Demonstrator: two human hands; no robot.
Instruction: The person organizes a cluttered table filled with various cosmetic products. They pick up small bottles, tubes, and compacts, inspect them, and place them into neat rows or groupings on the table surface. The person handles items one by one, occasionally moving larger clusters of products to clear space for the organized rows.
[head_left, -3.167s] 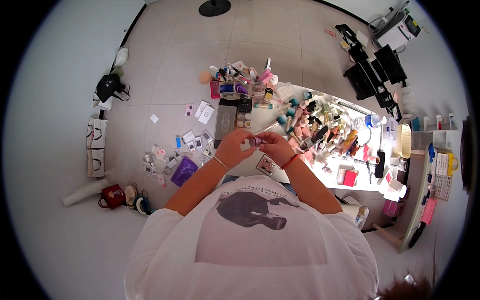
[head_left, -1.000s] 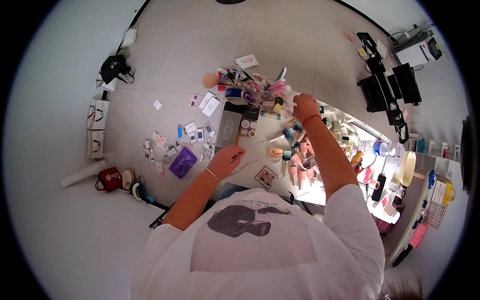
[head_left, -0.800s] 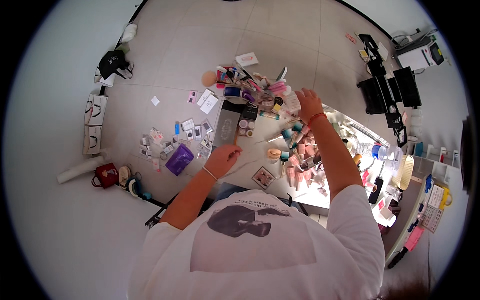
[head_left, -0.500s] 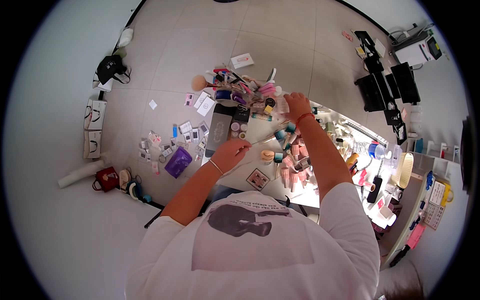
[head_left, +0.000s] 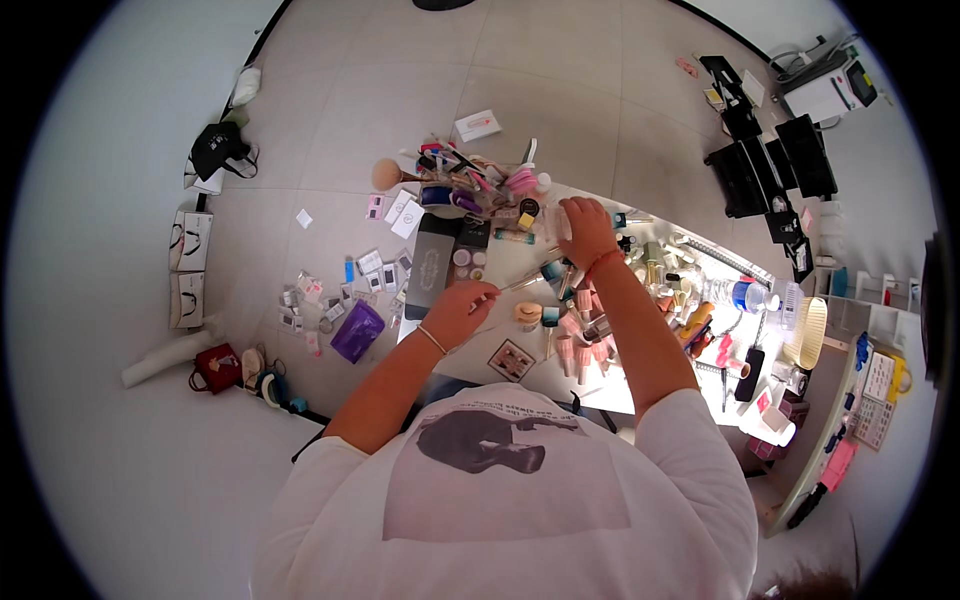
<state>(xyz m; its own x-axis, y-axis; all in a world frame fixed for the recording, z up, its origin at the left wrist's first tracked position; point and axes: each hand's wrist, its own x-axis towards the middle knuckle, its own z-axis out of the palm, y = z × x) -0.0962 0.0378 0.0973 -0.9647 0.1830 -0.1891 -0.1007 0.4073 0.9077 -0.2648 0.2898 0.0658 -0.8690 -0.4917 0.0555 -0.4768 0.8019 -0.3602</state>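
Observation:
My left hand [head_left: 462, 308] is closed in a pinch over the left part of the white table [head_left: 478, 352]. A thin brush-like stick [head_left: 518, 285] reaches from its fingertips toward several teal-ended pieces. Farther out, my right hand [head_left: 588, 232] grips a clear, faintly pink container [head_left: 560, 222]; the fingers partly hide it. Just left of that container are a small yellow item [head_left: 526, 221] and a teal-and-white tube [head_left: 514, 236]. A square makeup palette [head_left: 511, 360] lies near my body, below a beige sponge-like piece [head_left: 528, 313].
Makeup brushes [head_left: 455, 160] stand clustered at the far end. Pink tubes [head_left: 572, 352] and bottles crowd the table's right side under bright light. A dark grey case [head_left: 430, 268] lies left of the hands. A purple pouch [head_left: 357, 331] and small packets are farther left.
My right hand has come slightly nearer to me with the clear container. The left hand keeps its pinch, a little farther right over the table. The whole view has shifted slightly.

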